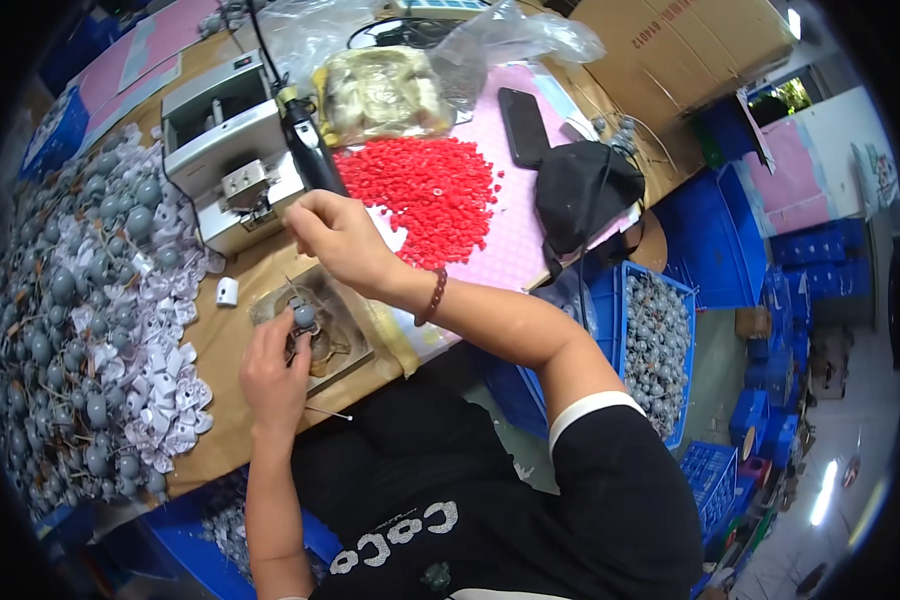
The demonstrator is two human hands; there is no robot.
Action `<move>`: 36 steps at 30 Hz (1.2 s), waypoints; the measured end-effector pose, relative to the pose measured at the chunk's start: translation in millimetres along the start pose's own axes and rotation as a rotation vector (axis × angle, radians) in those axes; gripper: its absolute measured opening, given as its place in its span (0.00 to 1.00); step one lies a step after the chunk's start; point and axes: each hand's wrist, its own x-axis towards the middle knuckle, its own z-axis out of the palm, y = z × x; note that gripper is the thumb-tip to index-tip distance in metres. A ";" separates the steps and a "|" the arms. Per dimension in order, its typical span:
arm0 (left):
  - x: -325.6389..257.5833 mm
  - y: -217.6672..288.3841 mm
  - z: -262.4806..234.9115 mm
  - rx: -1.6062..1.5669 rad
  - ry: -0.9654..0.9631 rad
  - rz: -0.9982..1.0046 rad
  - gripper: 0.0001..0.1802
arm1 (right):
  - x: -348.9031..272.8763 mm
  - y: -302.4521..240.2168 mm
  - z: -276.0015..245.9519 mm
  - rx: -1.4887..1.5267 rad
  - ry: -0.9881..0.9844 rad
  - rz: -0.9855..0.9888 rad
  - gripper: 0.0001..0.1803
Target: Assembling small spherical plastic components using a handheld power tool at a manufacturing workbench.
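My left hand [275, 375] is closed, thumb and fingers round a small grey ball-shaped part [303, 316] above a shallow tray [355, 350] on the bench. My right hand [340, 238], with a beaded bracelet at its wrist, hovers up and to the right of it. Its fingers are pinched together near the front of a grey bench machine [232, 150]; whatever they may hold is hidden. Between the machine and my left hand lies one white plastic piece [227, 292]. A heap of small red parts [425, 190] spreads beyond my right wrist.
Grey balls with wires and white pieces [100, 330] pile up across the left. At the back are a clear plastic bag [385, 90], a phone [523, 125] and a black cap [588, 190]. A blue crate of grey balls [658, 350] stands on the right, below a cardboard box [680, 50].
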 end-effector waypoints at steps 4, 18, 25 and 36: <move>-26.3 -6.9 -25.1 -0.112 0.042 -0.050 0.21 | -1.6 -6.2 -26.4 -0.251 -0.238 -0.056 0.11; -59.5 13.1 -69.5 -0.096 0.078 -0.048 0.25 | -49.6 -3.2 54.0 0.013 -0.340 -0.036 0.11; -102.2 -3.3 -144.4 0.133 -0.207 -0.034 0.19 | -34.7 -20.1 1.5 -0.400 -0.726 -0.155 0.11; -21.1 -28.5 -138.7 0.461 -0.346 0.185 0.25 | -3.5 26.0 -116.0 -1.576 -0.429 -0.436 0.06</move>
